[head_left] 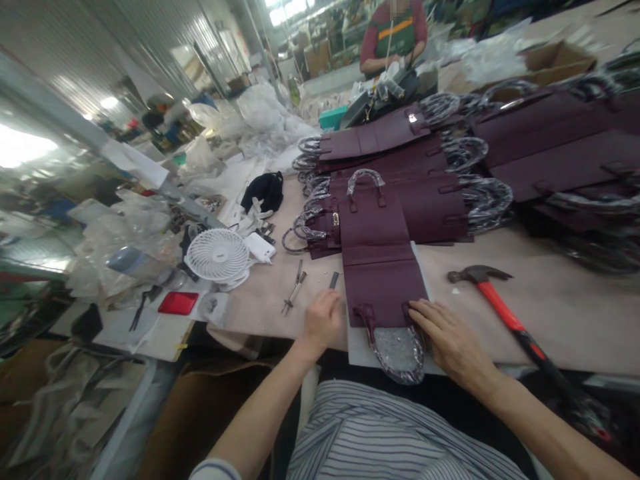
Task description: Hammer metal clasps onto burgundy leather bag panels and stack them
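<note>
A dark burgundy leather bag panel [383, 283] lies lengthwise before me, with a plastic-wrapped handle [400, 373] at its near end and another at its far end. A pale board [357, 347] shows beneath it. My left hand [321, 321] is closed just left of the panel, around a small dark grey bar [334, 280] whose end sticks out past the fingers. My right hand [453, 340] lies with stretched fingers on the panel's near right corner, beside the handle base; its thumb is hidden.
A claw hammer [495, 303] with a red and black handle lies right. Metal tools [295, 293], a white fan [217, 257] and a red phone [178, 303] are left. Stacked burgundy bag panels [435, 207] fill the back. A person [395, 40] works across the table.
</note>
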The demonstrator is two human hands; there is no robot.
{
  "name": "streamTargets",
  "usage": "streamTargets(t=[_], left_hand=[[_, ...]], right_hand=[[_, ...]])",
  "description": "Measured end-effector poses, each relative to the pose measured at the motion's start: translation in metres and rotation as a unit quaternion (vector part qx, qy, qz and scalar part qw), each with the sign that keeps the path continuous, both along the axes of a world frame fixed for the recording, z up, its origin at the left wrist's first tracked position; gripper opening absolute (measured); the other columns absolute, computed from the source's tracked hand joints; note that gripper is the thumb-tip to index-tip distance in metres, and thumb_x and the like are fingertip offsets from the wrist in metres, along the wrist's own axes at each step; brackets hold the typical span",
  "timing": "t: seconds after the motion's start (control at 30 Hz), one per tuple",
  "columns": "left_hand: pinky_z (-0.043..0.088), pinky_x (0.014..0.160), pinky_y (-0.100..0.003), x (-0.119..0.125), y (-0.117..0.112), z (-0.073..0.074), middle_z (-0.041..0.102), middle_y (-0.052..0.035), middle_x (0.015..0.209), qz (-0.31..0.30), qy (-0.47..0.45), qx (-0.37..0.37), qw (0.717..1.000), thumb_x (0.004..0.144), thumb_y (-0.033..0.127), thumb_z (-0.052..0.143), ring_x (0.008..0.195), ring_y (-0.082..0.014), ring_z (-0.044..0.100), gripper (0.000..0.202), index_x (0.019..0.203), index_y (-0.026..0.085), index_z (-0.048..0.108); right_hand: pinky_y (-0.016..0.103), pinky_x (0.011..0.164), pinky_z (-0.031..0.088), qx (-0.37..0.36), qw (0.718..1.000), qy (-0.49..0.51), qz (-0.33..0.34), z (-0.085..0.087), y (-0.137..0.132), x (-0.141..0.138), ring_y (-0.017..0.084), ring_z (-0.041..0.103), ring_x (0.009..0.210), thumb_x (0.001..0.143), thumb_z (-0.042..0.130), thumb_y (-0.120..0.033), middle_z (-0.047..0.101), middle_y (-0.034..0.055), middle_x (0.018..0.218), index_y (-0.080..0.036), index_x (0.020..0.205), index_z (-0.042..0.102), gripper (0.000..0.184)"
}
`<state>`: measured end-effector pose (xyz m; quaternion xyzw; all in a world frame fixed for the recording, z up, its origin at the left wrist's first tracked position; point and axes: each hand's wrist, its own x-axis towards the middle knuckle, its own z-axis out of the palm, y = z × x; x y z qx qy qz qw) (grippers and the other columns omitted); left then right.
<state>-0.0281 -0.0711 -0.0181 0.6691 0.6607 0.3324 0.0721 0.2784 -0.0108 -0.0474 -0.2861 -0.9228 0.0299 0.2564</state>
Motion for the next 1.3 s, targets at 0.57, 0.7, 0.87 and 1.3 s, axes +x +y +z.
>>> streamTargets(t=[0.57,0.7,0.87,1.3], left_hand=[[0.05,0.077,-0.035,-0.03,0.07,0.018,0.071,-0.0128,0.077,0.099,0.052,-0.343,0.933,0.074,0.022,0.068,0.089,-0.0298,0.069,0.012,0.065,0.019,0.061],[0.051,0.065,-0.029,-0.04,0.064,0.015,0.063,-0.0049,0.059,0.137,-0.168,-0.351,0.911,0.07,0.024,0.072,0.069,-0.0221,0.067,0.016,0.063,0.018,0.059],[0.051,0.053,-0.023,-0.035,0.035,0.014,0.066,-0.0023,0.067,0.125,-0.407,-0.314,0.849,0.072,0.044,0.073,0.057,-0.0139,0.063,0.034,0.081,0.015,0.058],[0.061,0.084,-0.035,0.045,0.018,0.006,0.073,-0.0053,0.093,0.001,-0.603,-0.108,0.79,0.077,0.034,0.081,0.087,-0.0197,0.073,0.035,0.1,0.017,0.062]], right_hand=[[0.053,0.103,0.046,-0.16,0.979,0.086,-0.093,0.028,0.002,-0.033,0.028,0.058,0.115,0.096,0.049,-0.022,0.065,0.014,0.124,-0.016,0.115,0.067,0.026],[0.052,0.101,0.044,-0.167,0.975,0.103,-0.103,0.028,0.0,-0.045,0.03,0.054,0.117,0.095,0.055,-0.025,0.062,0.0142,0.125,-0.017,0.112,0.066,0.023],[0.05,0.102,0.043,-0.166,0.973,0.114,-0.112,0.024,-0.002,-0.046,0.029,0.053,0.116,0.096,0.055,-0.023,0.061,0.0133,0.124,-0.015,0.114,0.065,0.022],[0.048,0.102,0.043,-0.167,0.972,0.116,-0.119,0.025,0.0,-0.045,0.028,0.054,0.116,0.096,0.053,-0.023,0.063,0.0133,0.122,-0.016,0.111,0.068,0.022]])
